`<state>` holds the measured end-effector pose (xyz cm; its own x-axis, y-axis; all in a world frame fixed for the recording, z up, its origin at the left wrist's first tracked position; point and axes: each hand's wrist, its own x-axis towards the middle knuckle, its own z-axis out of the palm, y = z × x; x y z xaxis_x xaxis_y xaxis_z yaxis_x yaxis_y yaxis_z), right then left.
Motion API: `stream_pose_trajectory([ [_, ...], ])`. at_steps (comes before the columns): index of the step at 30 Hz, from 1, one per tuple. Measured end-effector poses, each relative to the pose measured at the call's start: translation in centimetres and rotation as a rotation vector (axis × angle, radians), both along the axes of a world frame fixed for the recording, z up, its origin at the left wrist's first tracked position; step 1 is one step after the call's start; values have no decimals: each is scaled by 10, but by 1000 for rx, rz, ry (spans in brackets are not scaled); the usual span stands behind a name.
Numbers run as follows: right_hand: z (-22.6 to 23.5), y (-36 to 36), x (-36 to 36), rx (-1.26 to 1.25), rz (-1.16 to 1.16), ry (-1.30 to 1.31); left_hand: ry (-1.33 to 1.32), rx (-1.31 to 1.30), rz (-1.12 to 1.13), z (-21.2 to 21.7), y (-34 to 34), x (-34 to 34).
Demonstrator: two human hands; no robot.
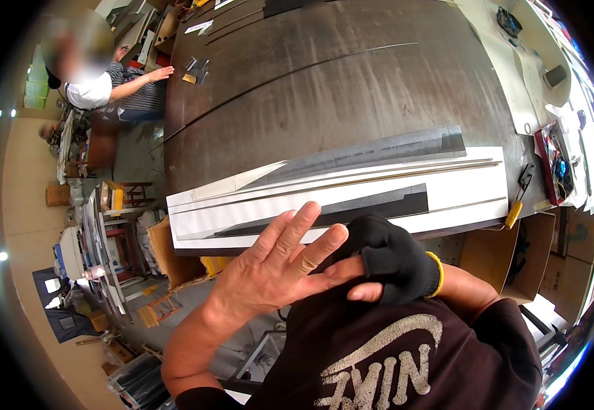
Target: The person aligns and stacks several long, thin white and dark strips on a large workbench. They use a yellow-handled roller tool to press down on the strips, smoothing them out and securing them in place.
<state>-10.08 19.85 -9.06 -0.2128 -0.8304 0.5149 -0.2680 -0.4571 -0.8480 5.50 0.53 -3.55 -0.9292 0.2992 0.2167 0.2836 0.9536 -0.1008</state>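
Bare and with its fingers stretched apart, my left hand [273, 266] is in front of my chest. Its thumb reaches to the black glove on my right hand [399, 266]. That glove has a yellow cuff and leaves the right thumb tip bare. The right fingers are curled in at the left thumb; whether they hold anything else is hidden. Just beyond both hands, a long white board [471, 174] lies along the near edge of the table. On it are a dark tapered strip [406, 203], a longer grey tapered strip [379, 154] and thin rods [440, 168].
The big dark table [297, 102] carries a long thin rod [297, 70]. A person [92, 89] stands at its far left. A yellow-handled tool [513, 214] lies by the right edge, near a red box [551, 160]. Cardboard boxes [478, 256] stand below.
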Motion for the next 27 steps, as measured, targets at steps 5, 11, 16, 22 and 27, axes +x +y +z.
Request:
stream_pose_trajectory([
  [5,2,-5,5,-62,-25,140,-31,-65,-54,10,-3,-4],
  [11,3,-4,5,-75,-70,205,-16,-82,-68,19,5,-11],
  [16,1,-5,5,-101,-56,189,12,-66,-114,26,8,-21],
  [22,-1,-1,7,-94,-47,168,53,-91,-106,20,8,-22],
  [27,-1,1,11,-69,-51,100,-18,-139,-159,28,1,-25],
])
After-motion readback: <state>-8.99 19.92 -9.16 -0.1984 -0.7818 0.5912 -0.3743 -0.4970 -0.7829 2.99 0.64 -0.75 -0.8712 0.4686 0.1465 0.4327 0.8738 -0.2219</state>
